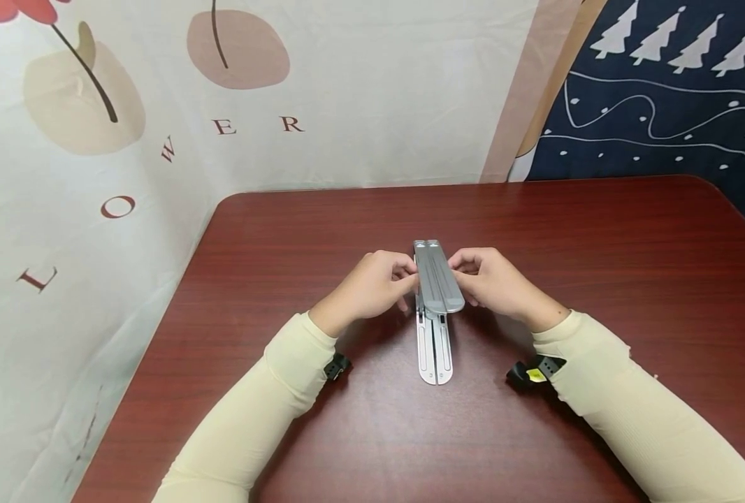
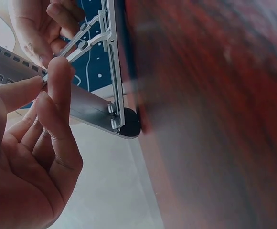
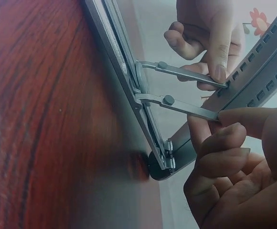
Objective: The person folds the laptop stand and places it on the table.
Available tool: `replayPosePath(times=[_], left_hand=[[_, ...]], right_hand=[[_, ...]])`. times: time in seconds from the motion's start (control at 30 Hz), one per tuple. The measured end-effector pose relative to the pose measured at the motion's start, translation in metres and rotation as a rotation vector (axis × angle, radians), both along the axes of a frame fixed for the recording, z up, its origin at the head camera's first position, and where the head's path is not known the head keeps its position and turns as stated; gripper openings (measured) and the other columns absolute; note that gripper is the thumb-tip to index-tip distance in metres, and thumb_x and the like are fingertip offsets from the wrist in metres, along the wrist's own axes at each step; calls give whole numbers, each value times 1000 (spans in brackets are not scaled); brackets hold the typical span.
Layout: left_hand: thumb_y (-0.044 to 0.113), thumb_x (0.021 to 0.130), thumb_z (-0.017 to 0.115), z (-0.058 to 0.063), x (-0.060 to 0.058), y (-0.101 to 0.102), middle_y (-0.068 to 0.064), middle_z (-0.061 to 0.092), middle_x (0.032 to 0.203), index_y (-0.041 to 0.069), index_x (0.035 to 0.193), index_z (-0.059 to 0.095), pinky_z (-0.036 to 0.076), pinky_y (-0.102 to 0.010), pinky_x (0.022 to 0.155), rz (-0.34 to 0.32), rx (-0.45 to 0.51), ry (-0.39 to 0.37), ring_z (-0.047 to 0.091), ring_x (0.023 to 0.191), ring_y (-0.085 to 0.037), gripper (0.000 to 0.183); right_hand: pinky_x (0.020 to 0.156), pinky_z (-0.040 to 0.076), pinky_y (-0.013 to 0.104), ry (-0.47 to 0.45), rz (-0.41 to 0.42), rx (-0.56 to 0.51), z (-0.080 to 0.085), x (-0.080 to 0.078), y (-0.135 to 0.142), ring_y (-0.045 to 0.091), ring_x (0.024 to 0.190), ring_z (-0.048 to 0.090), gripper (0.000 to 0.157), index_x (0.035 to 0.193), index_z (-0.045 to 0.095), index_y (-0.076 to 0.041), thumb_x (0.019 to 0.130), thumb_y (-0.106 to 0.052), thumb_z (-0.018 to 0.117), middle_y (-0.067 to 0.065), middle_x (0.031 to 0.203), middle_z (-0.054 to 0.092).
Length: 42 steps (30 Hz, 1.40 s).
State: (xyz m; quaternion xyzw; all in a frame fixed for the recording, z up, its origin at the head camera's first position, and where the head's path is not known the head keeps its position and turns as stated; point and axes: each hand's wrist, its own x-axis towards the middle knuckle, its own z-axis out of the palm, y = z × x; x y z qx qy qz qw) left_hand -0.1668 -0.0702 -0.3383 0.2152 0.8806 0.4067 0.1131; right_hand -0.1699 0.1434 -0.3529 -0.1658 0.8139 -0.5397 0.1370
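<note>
A silver folding laptop stand stands in the middle of the table, its two base rails lying together and its upper arms tilted up. My left hand is at its left side, pinching the free end of one support strut between thumb and index finger. On the other side my right hand pinches the end of the second strut likewise. Both strut ends are close to the row of slots under the upper arms. Fingertips hide whether they sit in a slot.
The stand rests on a reddish-brown wooden table. Behind it hangs a pale cloth with letters, and a dark blue cloth with white trees is at the right. Black straps circle the wrists.
</note>
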Motion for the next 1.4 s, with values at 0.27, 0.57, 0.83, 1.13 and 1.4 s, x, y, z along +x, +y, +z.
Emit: replayPosePath(times=[0.27,0.57,0.83,1.13,1.4], left_hand=[[15,90,56,2,2,1,0,71,76,11,90,64,50,-24,57,18,-2,-5,64,49,-14,9],[13,89,56,2,2,1,1,71,77,11,91,64,49,-21,62,25,-23,6,64,47,-12,9],[13,89,56,1,2,1,3,71,77,11,90,65,48,-21,67,26,-33,7,61,44,-8,9],[13,89,55,-1,1,1,-4,72,76,10,89,64,44,-25,48,11,-10,-36,61,43,-10,9],[12,89,56,-4,1,1,-3,72,75,9,88,63,42,-25,43,5,9,-56,62,43,-10,8]], right_hand=[[41,39,27,-9,-6,23,2,1,-2,11,42,44,11,96,59,-2,88,-9,58,8,75,62],[41,39,27,-7,-9,26,2,2,-2,10,42,43,11,96,59,-3,89,-10,57,9,76,62],[40,38,27,-23,-20,26,3,3,-3,10,41,42,11,96,58,-3,89,-11,57,8,78,61],[40,39,28,-36,-21,35,1,5,-4,11,40,41,11,97,58,-4,89,-12,56,8,79,61],[41,39,28,-26,-22,53,-1,3,-3,11,41,42,11,96,59,-4,89,-12,57,9,78,62]])
